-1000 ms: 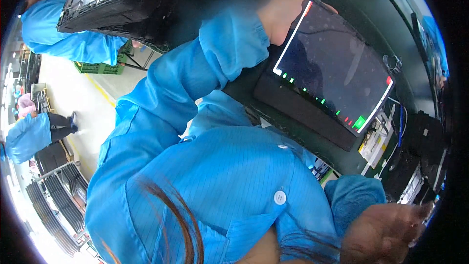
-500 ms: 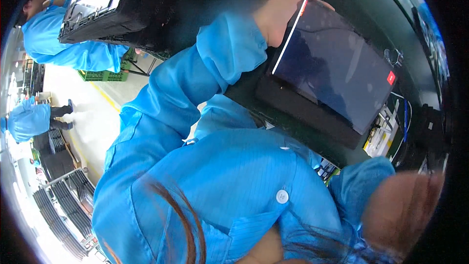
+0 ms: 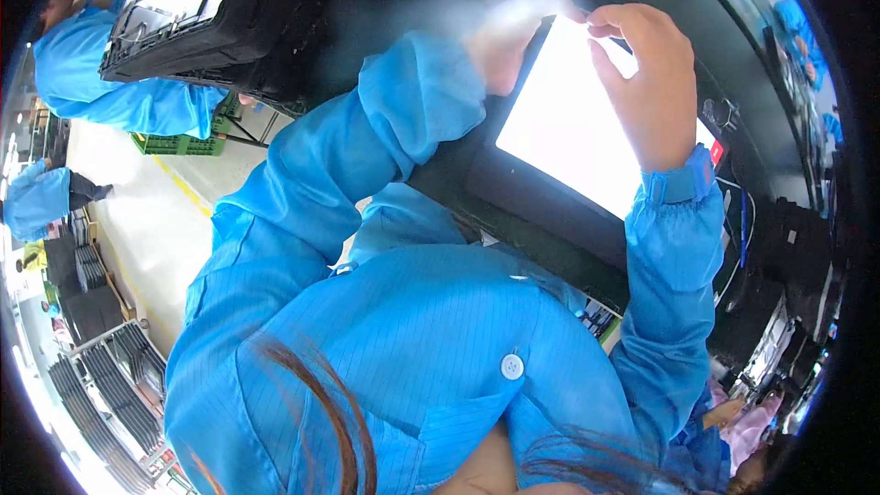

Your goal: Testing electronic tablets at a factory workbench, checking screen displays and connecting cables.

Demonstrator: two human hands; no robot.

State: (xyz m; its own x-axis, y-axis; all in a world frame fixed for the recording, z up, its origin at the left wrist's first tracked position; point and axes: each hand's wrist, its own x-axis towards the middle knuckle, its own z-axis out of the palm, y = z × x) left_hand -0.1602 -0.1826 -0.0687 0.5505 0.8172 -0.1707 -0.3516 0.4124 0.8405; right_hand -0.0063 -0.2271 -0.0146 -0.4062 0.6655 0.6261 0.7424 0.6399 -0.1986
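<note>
A flat display panel (image 3: 559, 119) glows bright white above the dark bench, a small red tab (image 3: 717, 151) at its right edge. At the panel's far left corner is my left hand (image 3: 502, 55), closed on the edge; glare washes out part of its fingers. My right hand (image 3: 651, 64) reaches over the panel's far side. Its thumb and index finger come together near that same corner, close to my left fingertips. What they pinch, if anything, is too small to make out. A dark pad or base (image 3: 532, 192) shows below the panel's near edge.
At the far left stands a black crate (image 3: 220, 32) beside a co-worker in blue (image 3: 110, 82). Green crates (image 3: 188, 139) sit on the floor. Cables (image 3: 742, 220) lie right of the panel. Racks of dark trays (image 3: 110, 385) stand lower left; other people are at the right rim.
The panel has gone from dark to bright white. My right hand has moved from the lower right up to the panel's far corner. My left hand stays at the edge.
</note>
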